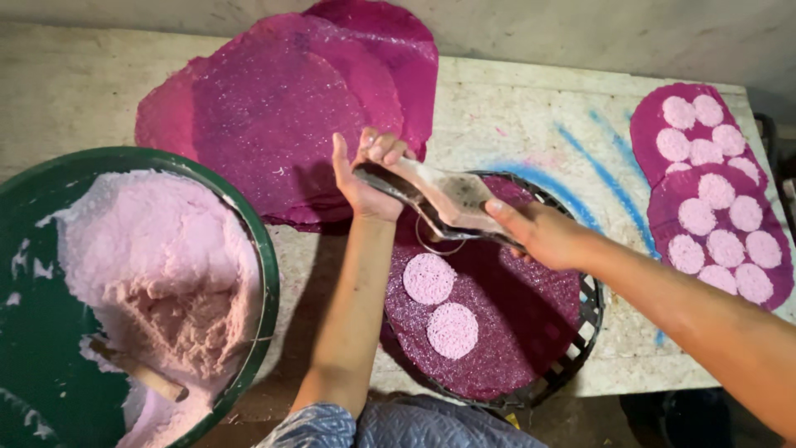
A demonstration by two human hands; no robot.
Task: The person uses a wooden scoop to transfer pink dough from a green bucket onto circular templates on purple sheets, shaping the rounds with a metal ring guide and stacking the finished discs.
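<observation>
Head view: we see left hand (362, 178) and right hand (539, 232) at frame centre, fingers of both closed on ends of flat metal scraper (444, 199). Scraper hangs over metal ring (438, 241) on purple sheet (506, 323) in round woven tray (590, 311). Two pink discs (439, 303) lie on sheet. Green basin (264, 274) of pink paste (157, 265) lower left. Purple sheets (274, 116) upper centre; filled sheets (713, 191) at right.

Bare tabletop (514, 124) lay open between the stacked purple sheets (274, 108) and the disc-covered sheets (713, 191), while the green basin (267, 274) crowded the woven tray (590, 307) from the left.
</observation>
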